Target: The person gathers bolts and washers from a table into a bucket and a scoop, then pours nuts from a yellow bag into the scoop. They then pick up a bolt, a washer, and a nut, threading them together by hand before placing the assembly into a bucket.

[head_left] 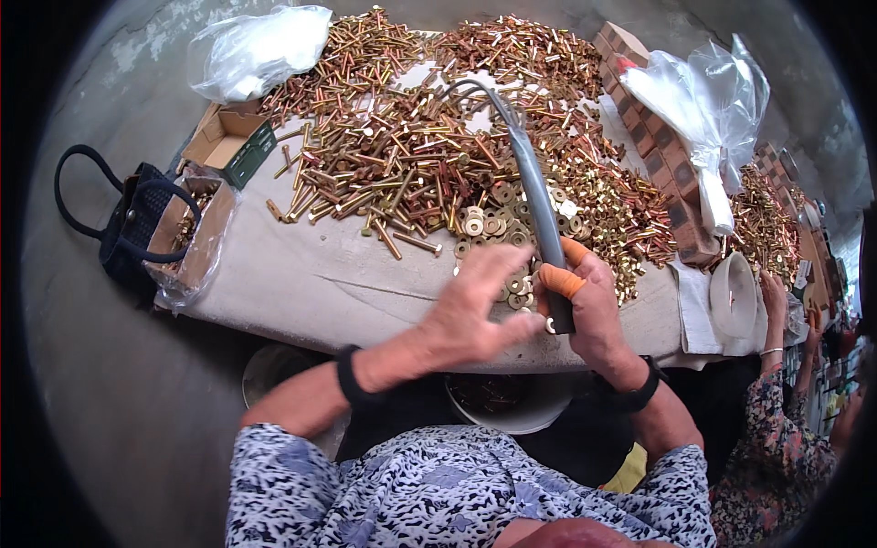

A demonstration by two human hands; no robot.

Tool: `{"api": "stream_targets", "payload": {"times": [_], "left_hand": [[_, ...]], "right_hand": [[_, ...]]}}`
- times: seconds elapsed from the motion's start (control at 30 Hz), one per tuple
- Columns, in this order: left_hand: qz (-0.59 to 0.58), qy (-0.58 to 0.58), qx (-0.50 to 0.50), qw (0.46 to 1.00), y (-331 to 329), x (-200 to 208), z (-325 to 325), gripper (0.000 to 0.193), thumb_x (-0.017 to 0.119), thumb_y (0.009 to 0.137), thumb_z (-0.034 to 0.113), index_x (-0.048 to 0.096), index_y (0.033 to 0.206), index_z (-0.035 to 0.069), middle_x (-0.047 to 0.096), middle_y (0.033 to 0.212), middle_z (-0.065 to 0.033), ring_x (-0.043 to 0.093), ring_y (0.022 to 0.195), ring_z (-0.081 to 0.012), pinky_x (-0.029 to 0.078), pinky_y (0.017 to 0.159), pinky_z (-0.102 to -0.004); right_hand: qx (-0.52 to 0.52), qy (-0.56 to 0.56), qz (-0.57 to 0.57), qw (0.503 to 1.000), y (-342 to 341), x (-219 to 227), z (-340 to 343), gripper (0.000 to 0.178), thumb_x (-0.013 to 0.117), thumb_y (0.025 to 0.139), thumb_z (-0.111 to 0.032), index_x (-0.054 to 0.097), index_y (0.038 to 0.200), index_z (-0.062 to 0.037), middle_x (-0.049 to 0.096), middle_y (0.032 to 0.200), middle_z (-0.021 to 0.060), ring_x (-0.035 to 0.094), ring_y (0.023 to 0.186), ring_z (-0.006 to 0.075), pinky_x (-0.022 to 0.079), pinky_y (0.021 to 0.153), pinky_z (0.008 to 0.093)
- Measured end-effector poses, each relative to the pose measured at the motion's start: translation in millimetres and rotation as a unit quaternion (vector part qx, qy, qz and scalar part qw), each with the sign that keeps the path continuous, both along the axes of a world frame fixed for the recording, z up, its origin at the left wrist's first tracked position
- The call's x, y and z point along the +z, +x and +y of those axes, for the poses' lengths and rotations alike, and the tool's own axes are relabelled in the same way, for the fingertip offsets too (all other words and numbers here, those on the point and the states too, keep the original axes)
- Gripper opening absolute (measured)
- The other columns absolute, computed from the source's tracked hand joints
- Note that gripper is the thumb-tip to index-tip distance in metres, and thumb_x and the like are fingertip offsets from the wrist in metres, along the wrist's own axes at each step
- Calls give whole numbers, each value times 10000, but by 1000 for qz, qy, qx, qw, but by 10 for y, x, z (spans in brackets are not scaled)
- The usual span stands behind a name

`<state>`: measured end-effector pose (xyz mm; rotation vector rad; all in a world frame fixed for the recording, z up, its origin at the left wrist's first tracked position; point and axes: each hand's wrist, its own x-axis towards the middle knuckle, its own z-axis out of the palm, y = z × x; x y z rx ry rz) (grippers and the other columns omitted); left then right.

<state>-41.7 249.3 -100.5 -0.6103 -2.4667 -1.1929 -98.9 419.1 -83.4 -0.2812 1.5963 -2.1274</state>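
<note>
Grey tube [536, 196] gripped in right hand [596, 300], far end over bolts [393, 164]. Left hand [470, 306] wide, seemingly empty, near tube. Likely positioning step; next move calls for steady right grip.

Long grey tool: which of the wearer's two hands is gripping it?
The right hand, with orange finger covers, grips the long grey tool near its lower end. The left hand, showing no orange covers, is open beside it.

Black wristbands [348, 376] and orange finger covers [561, 280] accompany a blue-black-white patterned shirt [438, 470].
</note>
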Motion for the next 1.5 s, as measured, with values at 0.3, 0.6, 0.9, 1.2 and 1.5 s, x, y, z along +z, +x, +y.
{"api": "stream_targets", "payload": {"times": [0.3,0.6,0.9,1.2,1.5], "left_hand": [[34,-259,473,841,-378,221,-1974,680,565,831,413,374,1347,14,393,1251,-242,433,1131,-377,350,970,-444],[-59,-238,445,861,-382,-137,-2185,685,464,883,491,355,1343,-5,407,1282,-242,405,1183,-386,316,980,-465],[-77,-219,416,879,-380,-65,-2140,629,513,875,378,375,1317,-48,380,1298,-271,364,1216,-408,260,1022,-470],[-66,-210,412,884,-369,-16,-2176,638,506,873,411,391,1307,-43,400,1280,-251,386,1199,-393,282,1008,-459],[-58,-205,415,884,-370,-76,-2197,568,550,850,285,405,1310,-15,421,1266,-221,406,1190,-361,298,1008,-430]], "right_hand": [[-94,369,397,835,-947,398,177,350,593,818,-181,565,1099,28,599,716,98,567,630,159,451,554,314],[-96,437,431,784,-2378,923,-609,496,580,666,-148,538,1111,68,602,770,181,590,605,211,478,541,333],[-134,411,522,736,-3794,235,-1641,269,492,795,-173,549,1031,-57,615,809,220,616,772,359,469,697,449],[-69,536,483,689,-4150,42,-1595,248,431,840,-202,570,979,-50,630,881,233,613,849,395,475,755,484],[-21,531,417,738,-2680,453,-161,273,480,818,-168,571,1014,-2,549,680,164,536,606,242,414,581,381]]}}
